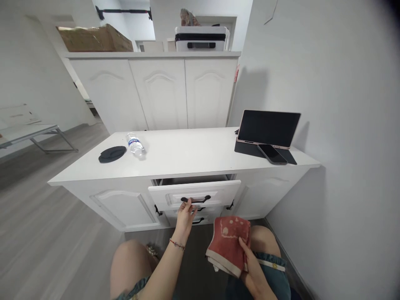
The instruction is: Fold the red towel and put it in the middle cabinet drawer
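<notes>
My left hand [186, 216] reaches up to the black handle [196, 199] of the top drawer [194, 193] of a low white cabinet [184, 156], with its fingers curled just under the handle. The drawer stands pulled out a little. My right hand [253, 271] holds a folded red towel [228, 243] with a pale edge above my right knee. A red thread bracelet is on my left wrist.
On the cabinet top lie a plastic water bottle [135, 144], a black round pad [111, 153], a propped tablet [268, 128] and a phone [271, 153]. A white wall is close on the right. Tall white cupboards [156, 93] stand behind. Grey wood floor spreads to the left.
</notes>
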`<action>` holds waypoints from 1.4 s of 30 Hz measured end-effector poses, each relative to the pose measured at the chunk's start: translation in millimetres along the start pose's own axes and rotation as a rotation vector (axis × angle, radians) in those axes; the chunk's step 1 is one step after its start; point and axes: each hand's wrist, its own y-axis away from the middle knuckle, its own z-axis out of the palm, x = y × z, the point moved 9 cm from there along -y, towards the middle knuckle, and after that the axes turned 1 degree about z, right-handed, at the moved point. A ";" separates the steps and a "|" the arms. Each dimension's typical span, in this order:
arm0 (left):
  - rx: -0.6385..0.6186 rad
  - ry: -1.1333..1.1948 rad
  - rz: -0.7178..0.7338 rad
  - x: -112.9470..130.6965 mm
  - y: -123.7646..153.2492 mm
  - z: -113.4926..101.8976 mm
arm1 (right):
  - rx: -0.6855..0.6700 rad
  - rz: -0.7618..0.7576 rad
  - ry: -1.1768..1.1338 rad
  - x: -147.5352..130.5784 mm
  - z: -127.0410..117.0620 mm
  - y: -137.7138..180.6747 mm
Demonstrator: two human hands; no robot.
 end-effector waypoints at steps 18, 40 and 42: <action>0.097 0.013 0.022 -20.5 67.2 -34.2 | -0.183 -0.424 0.451 -224.4 113.9 97.8; 0.215 -0.029 0.014 -49.2 114.2 -73.4 | -1.118 -1.422 1.906 -84.6 317.0 78.3; 0.262 -0.019 -0.004 -51.7 119.6 -78.6 | -1.249 -1.502 2.063 -44.2 305.2 77.0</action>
